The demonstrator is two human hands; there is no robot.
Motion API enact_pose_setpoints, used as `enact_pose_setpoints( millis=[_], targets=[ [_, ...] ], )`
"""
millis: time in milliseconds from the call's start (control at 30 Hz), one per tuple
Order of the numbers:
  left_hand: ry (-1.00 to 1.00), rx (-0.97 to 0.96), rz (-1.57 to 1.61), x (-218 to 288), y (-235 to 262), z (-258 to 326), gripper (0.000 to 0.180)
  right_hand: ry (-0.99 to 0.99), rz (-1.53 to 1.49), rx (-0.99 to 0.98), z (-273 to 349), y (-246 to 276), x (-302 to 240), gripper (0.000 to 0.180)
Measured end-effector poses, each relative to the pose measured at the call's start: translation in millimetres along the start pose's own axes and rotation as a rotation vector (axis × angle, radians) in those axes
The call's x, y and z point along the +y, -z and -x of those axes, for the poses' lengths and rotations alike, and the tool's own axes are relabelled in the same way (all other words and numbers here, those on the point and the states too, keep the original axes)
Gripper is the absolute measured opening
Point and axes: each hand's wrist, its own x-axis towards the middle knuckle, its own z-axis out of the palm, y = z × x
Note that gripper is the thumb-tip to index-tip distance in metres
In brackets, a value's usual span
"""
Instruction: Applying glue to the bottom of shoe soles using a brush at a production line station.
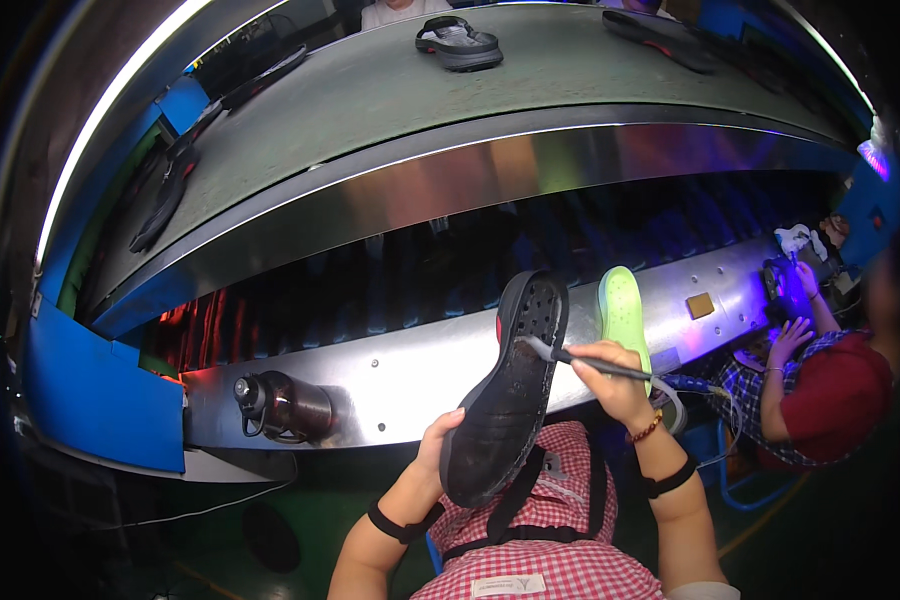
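Observation:
My left hand (438, 432) is closed on the edge of a black shoe sole (495, 410), fingers behind it and thumb along the side. The sole is tilted up in front of my chest, its inner face toward me, with round holes at the upper end. In my right hand (618, 385) is a brush (538, 347) with a dark handle and pale bristles. Those bristles touch the sole's face just below the holes, near its middle. From the handle's far end, a tube runs off to the right. A lime-green sole (622, 300) lies just beyond my right hand.
On the metal ledge (370, 385) stand a dark bottle (295, 408) at left and a yellowish block (700, 305) at right. Past a dark gap, a green conveyor belt (350, 100) carries a grey-black shoe (458, 45) and several soles. A co-worker (820, 395) sits close on my right.

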Motion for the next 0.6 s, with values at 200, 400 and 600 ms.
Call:
enact_pose_setpoints(
  millis=[200,400,600],
  targets=[
    [-0.014,0.071,-0.008,-15,10,-6,0.052,0.147,0.45,0.123,4,-30,26,0.029],
    [-0.019,0.11,0.011,-15,11,-3,0.051,0.241,0.608,-0.023,29,-68,-2,0.044],
    [-0.033,0.077,0.067,-14,21,-5,0.052,0.277,0.491,-0.151,42,-70,-18,0.038]
  ],
)
